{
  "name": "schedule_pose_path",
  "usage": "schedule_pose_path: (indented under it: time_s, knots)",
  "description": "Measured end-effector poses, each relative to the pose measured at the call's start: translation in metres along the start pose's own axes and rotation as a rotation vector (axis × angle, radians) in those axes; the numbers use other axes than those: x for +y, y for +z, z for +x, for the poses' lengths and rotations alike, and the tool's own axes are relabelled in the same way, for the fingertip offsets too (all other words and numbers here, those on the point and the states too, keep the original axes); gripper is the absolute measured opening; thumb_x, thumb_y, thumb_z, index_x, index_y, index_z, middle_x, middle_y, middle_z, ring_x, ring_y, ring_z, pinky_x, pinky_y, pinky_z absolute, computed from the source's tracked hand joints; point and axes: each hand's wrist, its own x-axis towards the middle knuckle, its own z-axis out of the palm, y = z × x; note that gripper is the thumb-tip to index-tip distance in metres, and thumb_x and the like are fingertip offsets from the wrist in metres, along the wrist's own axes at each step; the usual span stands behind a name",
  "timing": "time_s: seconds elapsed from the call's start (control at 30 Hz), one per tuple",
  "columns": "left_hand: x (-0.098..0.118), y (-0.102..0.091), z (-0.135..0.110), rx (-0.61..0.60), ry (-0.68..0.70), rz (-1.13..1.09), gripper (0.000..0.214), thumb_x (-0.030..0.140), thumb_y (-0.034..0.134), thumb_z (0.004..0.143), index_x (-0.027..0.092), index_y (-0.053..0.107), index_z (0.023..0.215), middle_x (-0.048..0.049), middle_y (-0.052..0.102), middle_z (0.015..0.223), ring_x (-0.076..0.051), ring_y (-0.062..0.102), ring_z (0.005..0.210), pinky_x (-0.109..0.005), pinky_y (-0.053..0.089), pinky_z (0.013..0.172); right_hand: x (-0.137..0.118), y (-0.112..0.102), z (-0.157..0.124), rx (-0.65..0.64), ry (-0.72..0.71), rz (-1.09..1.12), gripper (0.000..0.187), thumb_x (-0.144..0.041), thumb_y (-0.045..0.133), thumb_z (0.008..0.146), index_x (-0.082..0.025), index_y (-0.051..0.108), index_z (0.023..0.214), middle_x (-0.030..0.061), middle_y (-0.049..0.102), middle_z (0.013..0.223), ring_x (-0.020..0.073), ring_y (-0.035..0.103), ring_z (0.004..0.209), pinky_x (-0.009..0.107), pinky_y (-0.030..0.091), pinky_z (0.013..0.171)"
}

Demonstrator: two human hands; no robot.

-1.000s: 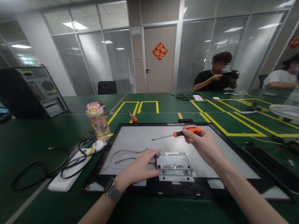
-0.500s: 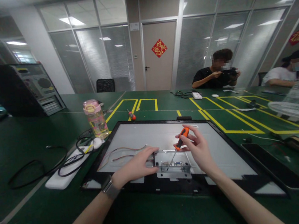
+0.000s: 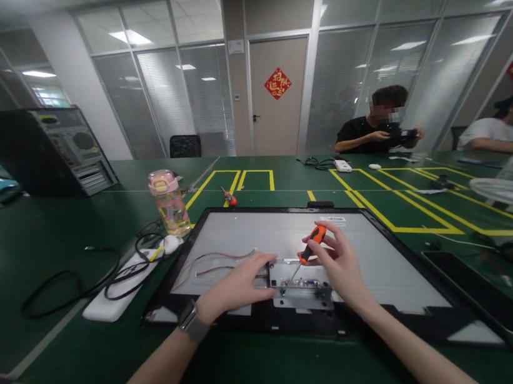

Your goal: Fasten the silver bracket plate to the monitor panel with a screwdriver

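Observation:
A monitor lies face down on the green table, its grey back panel (image 3: 252, 233) exposed inside a black frame. A small metal bracket with ports (image 3: 302, 290) sits near the panel's front edge. My left hand (image 3: 238, 286) rests flat on the panel just left of the bracket, fingers stretched out. My right hand (image 3: 336, 263) pinches an orange-handled screwdriver (image 3: 309, 252), tilted with its tip down on the bracket's left part. Thin wires (image 3: 209, 262) run across the panel to the left of my left hand.
A pink-capped bottle (image 3: 169, 203), black cables (image 3: 107, 281) and a white slab (image 3: 118, 292) lie left of the monitor. A computer tower (image 3: 50, 150) stands far left. A small red tool (image 3: 230, 199) lies behind the monitor. Two people sit at the far right; a fan grille (image 3: 512, 193) is there too.
My right hand swung the screwdriver from level above the panel to tilted, then set its tip on the bracket. My left hand stayed flat on the panel.

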Motion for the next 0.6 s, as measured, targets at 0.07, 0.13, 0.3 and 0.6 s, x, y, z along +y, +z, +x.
schedule_pose_path:
  time_s: [0.07, 0.13, 0.3, 0.6]
  knots:
    - [0.002, -0.001, 0.0, 0.002, 0.011, -0.004, 0.063, 0.028, 0.07, 0.079, 0.023, 0.047, 0.137, -0.0097, 0.051, 0.135, -0.029, 0.047, 0.128, -0.04, 0.036, 0.108, -0.002, 0.001, -0.002, -0.006, -0.008, -0.001, 0.051, -0.046, 0.071, 0.076, -0.024, 0.049, 0.117, 0.0023, 0.067, 0.089, 0.0185, 0.071, 0.062, 0.033, 0.063, 0.056]
    - [0.002, -0.001, -0.001, 0.005, 0.019, -0.01, 0.063, 0.028, 0.07, 0.079, 0.024, 0.047, 0.137, -0.0093, 0.052, 0.134, -0.029, 0.048, 0.126, -0.04, 0.037, 0.107, -0.005, 0.002, -0.004, -0.024, -0.022, 0.0, 0.048, -0.043, 0.071, 0.078, -0.025, 0.049, 0.116, 0.002, 0.068, 0.09, 0.0177, 0.071, 0.063, 0.033, 0.063, 0.058]
    - [0.001, 0.0, -0.001, 0.009, 0.042, -0.026, 0.063, 0.027, 0.069, 0.079, 0.026, 0.046, 0.137, -0.008, 0.052, 0.132, -0.028, 0.051, 0.122, -0.039, 0.038, 0.105, -0.012, 0.005, -0.013, -0.066, -0.087, -0.026, 0.039, -0.036, 0.068, 0.082, -0.027, 0.05, 0.115, 0.002, 0.069, 0.095, 0.0179, 0.072, 0.07, 0.034, 0.063, 0.064]
    - [0.005, -0.003, -0.001, 0.01, 0.046, -0.023, 0.061, 0.025, 0.07, 0.079, 0.024, 0.047, 0.135, -0.0078, 0.053, 0.129, -0.027, 0.053, 0.118, -0.037, 0.04, 0.103, -0.01, 0.003, -0.016, -0.065, -0.179, -0.096, 0.035, -0.031, 0.066, 0.084, -0.028, 0.051, 0.116, 0.0019, 0.069, 0.094, 0.0181, 0.073, 0.071, 0.034, 0.063, 0.065]
